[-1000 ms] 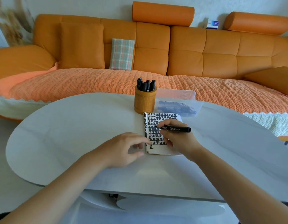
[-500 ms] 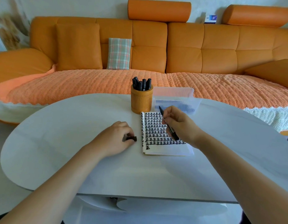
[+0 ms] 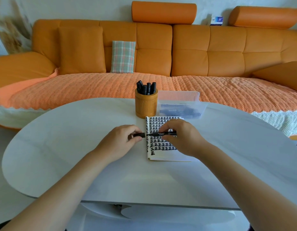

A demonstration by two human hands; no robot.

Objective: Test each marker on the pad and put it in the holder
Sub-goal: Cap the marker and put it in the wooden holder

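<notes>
The cap (image 3: 139, 135) is pinched in the left hand (image 3: 121, 142) and the marker (image 3: 162, 134) in the right hand (image 3: 182, 139) over the pad (image 3: 161, 147), so they're best lined up straight before being pushed together.

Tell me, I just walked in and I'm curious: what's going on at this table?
A person seems to be recapping a black marker. The left hand pinches the cap, and the right hand holds the marker above the pad, tip pointing at the cap; the cap is not yet on. The pad is nearly filled with black test marks. Behind it the holder contains several markers, with a clear box beside it.
</notes>
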